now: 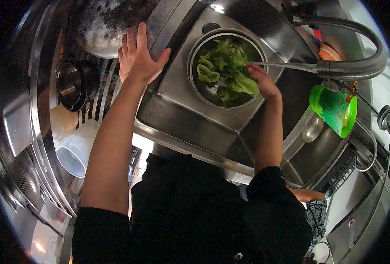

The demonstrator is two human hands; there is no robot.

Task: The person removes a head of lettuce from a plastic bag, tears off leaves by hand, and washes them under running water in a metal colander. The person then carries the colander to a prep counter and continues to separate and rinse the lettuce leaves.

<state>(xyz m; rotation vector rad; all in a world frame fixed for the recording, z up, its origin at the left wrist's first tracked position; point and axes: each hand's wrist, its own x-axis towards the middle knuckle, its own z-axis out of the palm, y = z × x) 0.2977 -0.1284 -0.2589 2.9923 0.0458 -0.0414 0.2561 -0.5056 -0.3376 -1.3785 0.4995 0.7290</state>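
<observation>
A round metal pot (192,79) stands in the stainless steel sink (195,117), holding leafy greens (226,66) in water. From the right, a water stream (289,65) runs out of the faucet (350,71) into the pot. My right hand (263,82) reaches over the pot's right rim, its fingertips at the greens where the stream lands. Whether those fingers grip a leaf is hidden. My left hand (138,57) is spread over the sink's left edge, near a blackened wok (106,29), with nothing in it.
On the left rack are dark pots (71,85) and a translucent plastic jug (73,158). A green plastic container (333,109) hangs at the right, beside an orange brush (329,52). A second basin (310,158) lies right of the sink. Another person's arm (307,195) shows behind me.
</observation>
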